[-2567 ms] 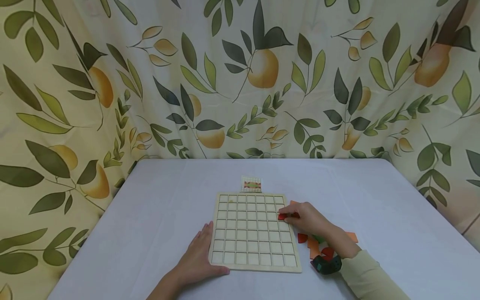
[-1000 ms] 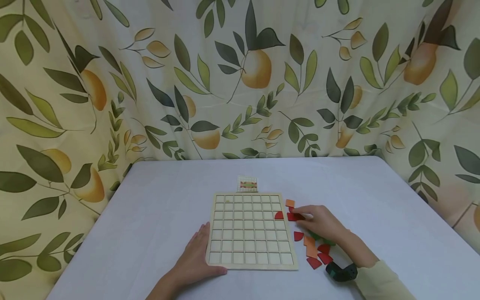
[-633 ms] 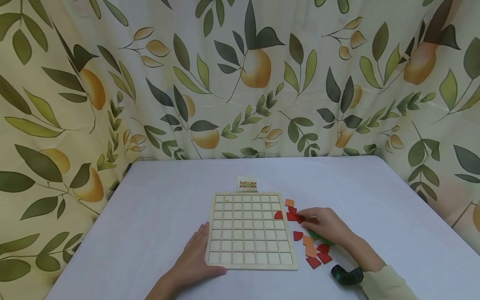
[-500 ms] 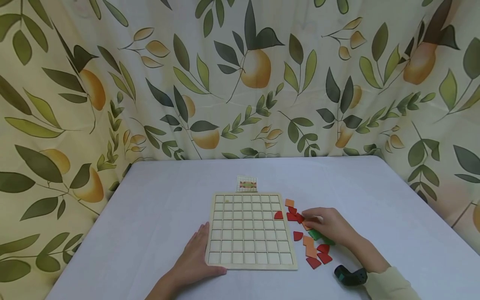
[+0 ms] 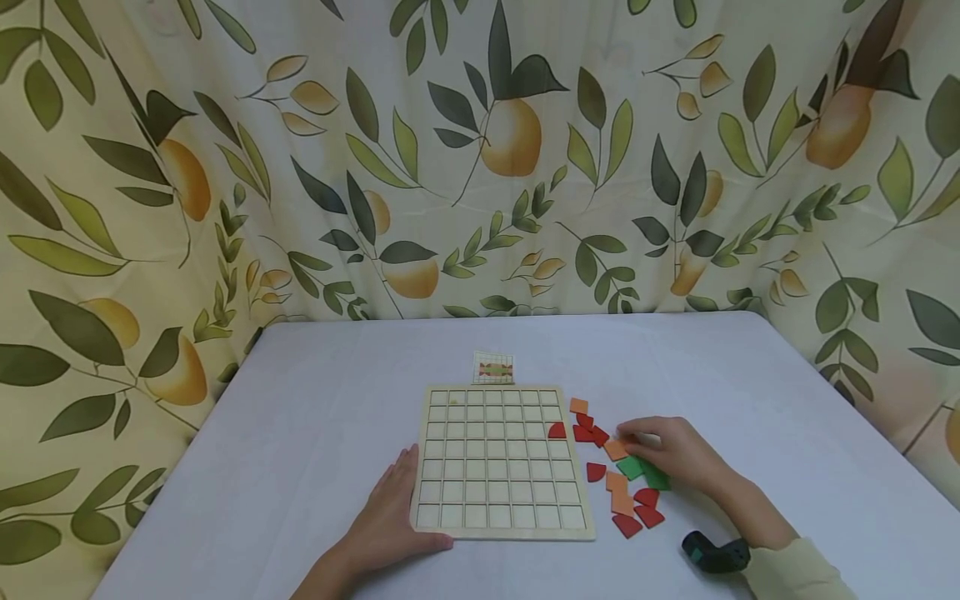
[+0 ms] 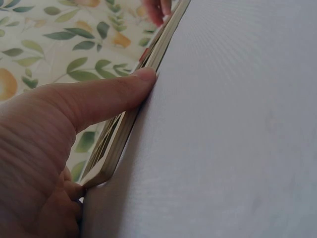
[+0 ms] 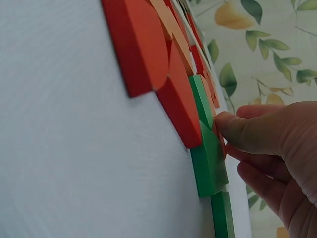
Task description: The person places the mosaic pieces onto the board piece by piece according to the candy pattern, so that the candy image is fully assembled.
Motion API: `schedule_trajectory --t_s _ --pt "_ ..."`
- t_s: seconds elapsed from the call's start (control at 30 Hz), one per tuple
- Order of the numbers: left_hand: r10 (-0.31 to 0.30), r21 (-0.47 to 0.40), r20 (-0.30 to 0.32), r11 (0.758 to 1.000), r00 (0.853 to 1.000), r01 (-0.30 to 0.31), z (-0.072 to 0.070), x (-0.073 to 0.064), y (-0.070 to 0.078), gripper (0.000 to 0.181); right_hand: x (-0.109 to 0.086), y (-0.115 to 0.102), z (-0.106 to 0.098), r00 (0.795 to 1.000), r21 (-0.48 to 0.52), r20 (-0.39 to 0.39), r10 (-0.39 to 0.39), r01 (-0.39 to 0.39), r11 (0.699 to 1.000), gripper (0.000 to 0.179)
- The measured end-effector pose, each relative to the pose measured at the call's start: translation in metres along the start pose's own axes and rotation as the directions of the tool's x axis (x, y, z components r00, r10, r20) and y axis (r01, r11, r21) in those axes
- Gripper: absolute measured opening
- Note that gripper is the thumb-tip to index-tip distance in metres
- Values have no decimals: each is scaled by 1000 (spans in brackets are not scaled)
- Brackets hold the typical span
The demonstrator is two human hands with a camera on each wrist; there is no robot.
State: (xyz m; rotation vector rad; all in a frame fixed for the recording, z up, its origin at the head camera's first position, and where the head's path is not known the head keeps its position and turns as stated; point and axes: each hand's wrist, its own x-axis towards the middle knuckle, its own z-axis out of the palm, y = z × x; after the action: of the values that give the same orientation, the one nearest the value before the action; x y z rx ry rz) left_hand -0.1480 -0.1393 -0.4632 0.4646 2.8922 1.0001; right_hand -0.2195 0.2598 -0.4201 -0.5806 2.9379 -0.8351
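Note:
My left hand (image 5: 390,517) rests at the near left corner of a wooden grid board (image 5: 498,533). Its straight fingers lie along the left side; the thumb presses the near edge, as the left wrist view shows. A red quarter-round tile (image 5: 557,430) sits in a cell at the board's right side. My right hand (image 5: 671,450) is over the loose tiles, thumb and index apart and nothing seen held between them. Its thumb tip is right at an orange square tile (image 5: 616,450), beside two green tiles (image 5: 630,468), which the right wrist view shows close up.
A small pattern card (image 5: 494,367) stands behind the board. Several red tiles (image 5: 627,526) and orange tiles (image 5: 622,500) lie along the board's right side. A black wrist camera (image 5: 716,553) is on the right wrist. A leaf-and-fruit curtain (image 5: 480,167) hangs behind the white table (image 5: 337,400).
The right hand, which held a red tile at the board's right edge, has let it go in a cell and moved right across the loose tiles, uncovering the orange and green ones. The left hand stays put.

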Motion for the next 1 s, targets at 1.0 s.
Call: schedule_trajectory --t_s 1.0 --pt "3 -1 -4 1000 1000 -3 -1 0 0 124 3 3 -6 998 -5 60 17 -17 1000 28"
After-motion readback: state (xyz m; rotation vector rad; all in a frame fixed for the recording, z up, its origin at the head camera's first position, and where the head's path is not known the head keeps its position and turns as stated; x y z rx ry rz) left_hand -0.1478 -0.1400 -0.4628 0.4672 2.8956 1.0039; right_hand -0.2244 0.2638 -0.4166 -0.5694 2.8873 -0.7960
